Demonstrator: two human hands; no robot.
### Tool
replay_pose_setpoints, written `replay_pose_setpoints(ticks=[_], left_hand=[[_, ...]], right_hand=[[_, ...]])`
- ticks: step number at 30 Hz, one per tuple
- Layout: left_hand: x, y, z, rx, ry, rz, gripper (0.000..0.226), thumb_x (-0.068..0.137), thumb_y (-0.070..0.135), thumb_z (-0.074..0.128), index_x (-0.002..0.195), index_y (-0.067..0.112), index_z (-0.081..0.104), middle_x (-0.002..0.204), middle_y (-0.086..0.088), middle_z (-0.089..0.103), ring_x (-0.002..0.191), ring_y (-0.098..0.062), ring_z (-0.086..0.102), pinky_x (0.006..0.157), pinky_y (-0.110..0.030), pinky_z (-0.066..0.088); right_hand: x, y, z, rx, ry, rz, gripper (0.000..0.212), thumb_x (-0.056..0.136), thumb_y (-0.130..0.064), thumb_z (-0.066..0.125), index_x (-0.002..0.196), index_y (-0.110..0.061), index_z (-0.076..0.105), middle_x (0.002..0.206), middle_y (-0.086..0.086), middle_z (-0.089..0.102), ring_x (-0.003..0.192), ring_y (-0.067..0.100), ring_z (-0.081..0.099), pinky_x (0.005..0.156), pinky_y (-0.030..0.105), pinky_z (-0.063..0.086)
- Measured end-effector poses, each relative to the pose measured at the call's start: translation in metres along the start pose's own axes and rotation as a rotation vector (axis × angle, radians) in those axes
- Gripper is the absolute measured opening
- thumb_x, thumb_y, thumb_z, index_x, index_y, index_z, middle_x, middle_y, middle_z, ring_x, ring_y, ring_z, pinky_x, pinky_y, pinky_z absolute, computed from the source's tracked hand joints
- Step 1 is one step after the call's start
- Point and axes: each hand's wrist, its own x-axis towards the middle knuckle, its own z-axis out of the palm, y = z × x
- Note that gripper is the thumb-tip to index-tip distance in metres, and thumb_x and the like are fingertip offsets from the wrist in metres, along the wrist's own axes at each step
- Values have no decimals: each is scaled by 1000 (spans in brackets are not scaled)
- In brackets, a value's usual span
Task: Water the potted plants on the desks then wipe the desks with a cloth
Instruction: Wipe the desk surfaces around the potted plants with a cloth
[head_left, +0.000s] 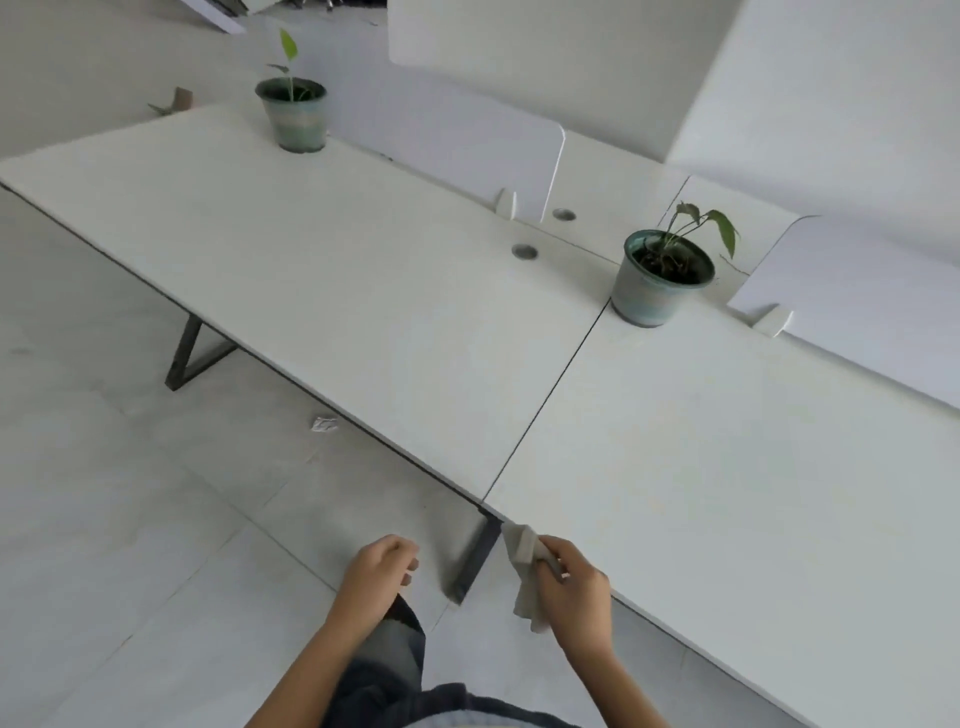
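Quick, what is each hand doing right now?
Left hand: loosely curled, holding nothing.
Right hand: gripping the cloth.

the two desk tops, left (311, 260) and right (727, 467), look like smooth, matt white laminate with thin dark edges. the desk leg (475, 561) near the hands looks like dark, matt metal. both pots, far left (294, 122) and right (652, 293), seem to be ceramic with a banded grey-green glaze, faintly glossy at the rim. the cloth (522, 551) is soft, beige, matt fabric, rumpled. the floor (130, 519) is pale tile with a dull sheen. the partition (457, 140) is smooth and white. a scrap of crumpled paper (324, 424) lies under the left desk.
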Motion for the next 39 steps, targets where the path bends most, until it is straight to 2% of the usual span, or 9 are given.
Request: replay_pose_setpoints(ticks=[5, 8, 13, 19, 25, 28, 33, 36, 39], left_hand=[[66, 60, -63, 33, -6, 82, 31, 81, 33, 48, 79, 6, 62, 85, -12, 66, 83, -28, 62, 66, -26, 42], [92, 89, -72, 55, -46, 150, 29, 80, 30, 50, 80, 3, 62, 84, -16, 65, 81, -28, 60, 64, -25, 41], [142, 119, -45, 244, -102, 352, 19, 93, 13, 48, 104, 10, 63, 106, 0, 62, 101, -16, 53, 77, -18, 38], [202, 153, -2, 542, -88, 571, 44, 84, 27, 43, 116, 2, 60, 128, -13, 56, 126, -31, 40, 98, -37, 35], [258, 171, 29, 879, -68, 520, 51, 74, 31, 36, 102, -1, 64, 112, -31, 62, 105, -52, 57, 76, -59, 48], [270, 156, 29, 1035, -80, 454, 55, 76, 36, 36, 107, 0, 64, 116, -30, 61, 106, -49, 58, 81, -56, 49], [273, 147, 31, 1117, -37, 442, 57, 77, 37, 35, 112, 3, 63, 123, -25, 59, 112, -44, 56, 88, -50, 46], [277, 144, 34, 1136, 6, 440, 57, 77, 38, 34, 115, 4, 61, 126, -24, 58, 115, -43, 54, 92, -49, 39], [280, 140, 34, 1121, 57, 471, 56, 76, 37, 36, 116, 5, 59, 125, -25, 58, 117, -40, 49, 94, -46, 28]], right_hand=[[30, -50, 39, 130, 111, 75, 42, 81, -3, 53, 68, -42, 57, 60, -30, 62, 57, 2, 53, 55, 15, 40], [36, -68, 48, 215, 212, 156, 41, 80, 1, 53, 68, -37, 60, 62, -16, 65, 58, 9, 53, 53, 9, 41], [52, -77, 29, 355, 465, 266, 31, 81, 0, 58, 70, -28, 61, 70, 0, 63, 68, 18, 55, 60, 24, 44], [104, -87, -15, 484, 659, 296, 14, 83, 0, 56, 84, -12, 63, 75, -3, 60, 69, 10, 54, 61, 20, 41], [173, -78, -76, 434, 824, 283, 13, 82, -5, 56, 81, -15, 64, 78, 2, 61, 78, 20, 56, 71, 30, 48], [209, -88, -106, 311, 890, 187, 22, 84, -8, 53, 103, -12, 63, 83, -4, 60, 83, 16, 54, 70, 20, 46], [288, -84, -113, 17, 604, 64, 48, 86, -36, 49, 131, -19, 45, 118, 5, 58, 105, 24, 53, 83, 37, 49], [333, -52, -89, -339, 221, 157, 59, 90, -45, 40, 142, -20, 27, 151, 9, 29, 140, 26, 21, 112, 44, 23], [352, -34, -59, -524, 188, 302, 59, 93, -49, 30, 145, -25, 16, 157, 12, 3, 144, 27, -6, 116, 41, 6]])
